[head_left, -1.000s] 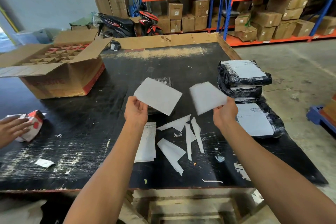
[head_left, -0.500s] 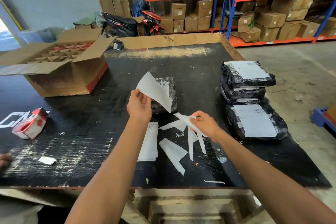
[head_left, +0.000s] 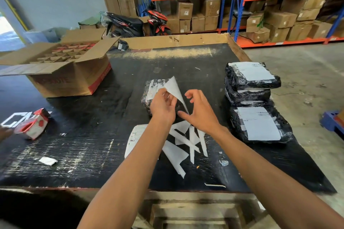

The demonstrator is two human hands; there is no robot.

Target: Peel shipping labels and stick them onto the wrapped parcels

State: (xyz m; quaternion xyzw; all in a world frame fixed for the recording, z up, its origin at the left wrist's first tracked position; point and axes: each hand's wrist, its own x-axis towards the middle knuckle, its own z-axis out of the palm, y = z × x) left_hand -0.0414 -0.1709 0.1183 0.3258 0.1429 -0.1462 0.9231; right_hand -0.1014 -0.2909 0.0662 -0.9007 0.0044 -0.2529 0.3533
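My left hand (head_left: 162,105) pinches a white peeled label (head_left: 173,88) by its left edge and holds it tilted above a black wrapped parcel (head_left: 148,92) at the table's middle. My right hand (head_left: 202,110) is just right of the label, thumb tip at the label's lower corner, the other fingers spread apart and loosely curled near its right edge. Two stacks of black parcels with labels on top, a far stack (head_left: 251,80) and a near stack (head_left: 258,126), stand at the right.
Peeled backing strips (head_left: 183,147) and a printed label sheet (head_left: 134,135) lie under my forearms. An open cardboard box (head_left: 61,74) sits far left, with a red-and-white packet (head_left: 33,124) and a paper scrap (head_left: 46,161) nearer. Another person's hand (head_left: 3,132) shows at the left edge.
My right hand pulled the backing sheet off, laid it among the strips and came back up to the label. My left hand carried the label forward over the unlabelled parcel.
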